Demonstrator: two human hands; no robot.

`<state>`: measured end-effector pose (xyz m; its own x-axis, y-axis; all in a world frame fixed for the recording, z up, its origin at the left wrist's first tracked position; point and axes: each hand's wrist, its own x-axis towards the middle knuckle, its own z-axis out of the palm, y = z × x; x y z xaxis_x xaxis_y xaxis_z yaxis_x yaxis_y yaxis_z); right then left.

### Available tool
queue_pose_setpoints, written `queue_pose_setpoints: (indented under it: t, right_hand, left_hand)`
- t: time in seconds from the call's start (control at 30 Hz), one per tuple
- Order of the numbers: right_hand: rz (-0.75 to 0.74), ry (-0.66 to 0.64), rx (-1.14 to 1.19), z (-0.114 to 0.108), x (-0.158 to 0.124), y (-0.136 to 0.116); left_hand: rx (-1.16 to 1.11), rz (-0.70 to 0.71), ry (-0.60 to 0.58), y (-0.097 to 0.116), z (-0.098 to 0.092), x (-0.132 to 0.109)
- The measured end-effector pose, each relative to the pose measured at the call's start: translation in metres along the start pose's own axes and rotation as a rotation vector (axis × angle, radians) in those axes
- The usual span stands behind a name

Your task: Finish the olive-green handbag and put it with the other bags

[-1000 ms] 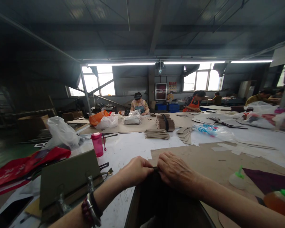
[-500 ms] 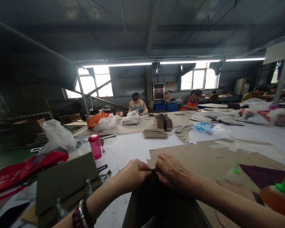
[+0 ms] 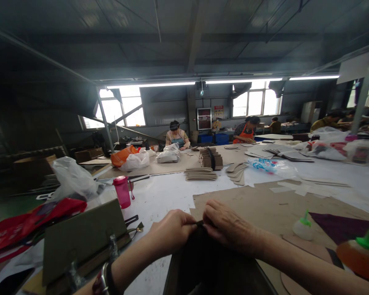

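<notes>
My left hand [image 3: 174,230] and my right hand [image 3: 229,226] meet low in the middle of the head view, each pinching the far edge of a dark bag-like piece [image 3: 217,268]. A narrow strip of that edge shows between my fingertips. The piece spreads toward me below my hands, its inside in deep shadow, so its details are hard to make out. Left of my forearm stands an olive-green bag panel [image 3: 86,241] with plastic-wrapped fittings. Beyond my right hand lies a brown sheet [image 3: 233,196] on the white tabletop [image 3: 162,190].
Nearby on the left are a pink bottle [image 3: 122,191], a clear plastic bag [image 3: 74,178] and a red bag [image 3: 33,221]. At right stand two green-capped squeeze bottles, one white [image 3: 303,229], one amber [image 3: 361,256]. Stacked brown pieces [image 3: 201,174] lie ahead; people work beyond.
My view has shifted slightly. Both hands keep their pinch on the dark piece's edge, with only a small movement relative to the table.
</notes>
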<state>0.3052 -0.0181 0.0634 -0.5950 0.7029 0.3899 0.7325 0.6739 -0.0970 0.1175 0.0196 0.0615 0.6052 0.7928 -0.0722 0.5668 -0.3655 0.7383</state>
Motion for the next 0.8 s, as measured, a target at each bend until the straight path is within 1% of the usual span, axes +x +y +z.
queue_pose_setpoints:
  t: [0.1, 0.13, 0.33, 0.43, 0.57, 0.63, 0.7, 0.77, 0.8]
  right_hand:
    - [0.035, 0.047, 0.061, 0.0, -0.006, 0.002]
    - [0.051, 0.044, 0.079, 0.001, -0.008, 0.003]
    - [0.224, -0.132, 0.216, 0.004, -0.01, 0.007]
    - [0.232, -0.157, 0.281, 0.004, -0.006, 0.008]
    - [0.229, -0.152, 0.308, 0.006, -0.005, 0.011]
    - [0.235, -0.115, 0.295, 0.006, -0.006, 0.011]
    - [0.239, -0.052, 0.232, 0.005, -0.008, 0.009]
    - [0.227, -0.018, 0.1, 0.002, -0.008, 0.005]
    - [0.222, -0.025, 0.022, 0.0, -0.008, 0.003]
  left_hand:
    - [-0.009, -0.032, 0.0, 0.0, 0.0, 0.001]
    - [-0.012, -0.041, 0.002, 0.001, 0.0, 0.001]
    - [-0.011, -0.082, 0.01, 0.006, 0.002, 0.0]
    - [0.002, -0.084, 0.017, 0.004, 0.001, 0.003]
    - [0.02, -0.075, 0.02, 0.001, 0.0, 0.005]
    - [0.031, -0.077, 0.027, 0.001, -0.001, 0.006]
    - [0.04, -0.081, 0.035, 0.001, -0.002, 0.007]
    - [0.048, -0.083, 0.045, 0.001, -0.002, 0.008]
    - [0.051, -0.082, 0.049, 0.001, -0.002, 0.009]
